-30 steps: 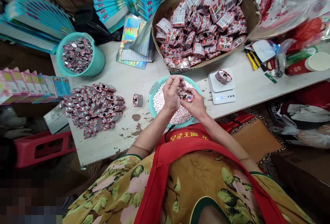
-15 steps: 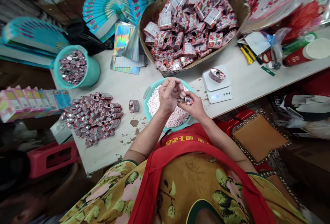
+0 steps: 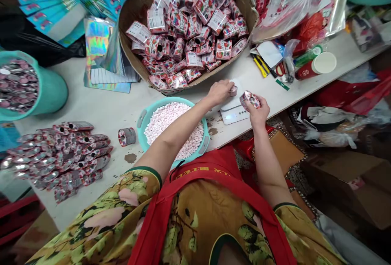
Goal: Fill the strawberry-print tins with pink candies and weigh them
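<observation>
My left hand [image 3: 221, 92] reaches across the bowl to the white scale [image 3: 234, 115], its fingers closed on a small printed packet [image 3: 233, 90] at the scale's plate. Just to the right, my right hand [image 3: 259, 111] grips another red and white packet [image 3: 248, 99] beside the plate, with a printed side and end facing up. Under my left forearm is a turquoise bowl [image 3: 142, 121] of small pale pink pieces [image 3: 166, 120]. One packet [image 3: 126, 136] stands alone on the table left of the bowl.
A carton [image 3: 128, 16] heaped with packets stands behind the bowl. Filled packets [image 3: 71, 151] are grouped at the left, below a turquoise bucket [image 3: 51, 92] of round pieces. Shiny sheets [image 3: 100, 49] lie behind. Cutters [image 3: 262, 66] and a red cup [image 3: 305, 71] are at the right.
Both hands have moved right from above the bowl to the scale. My left hand has taken hold of the packet there. The view has shifted right.
</observation>
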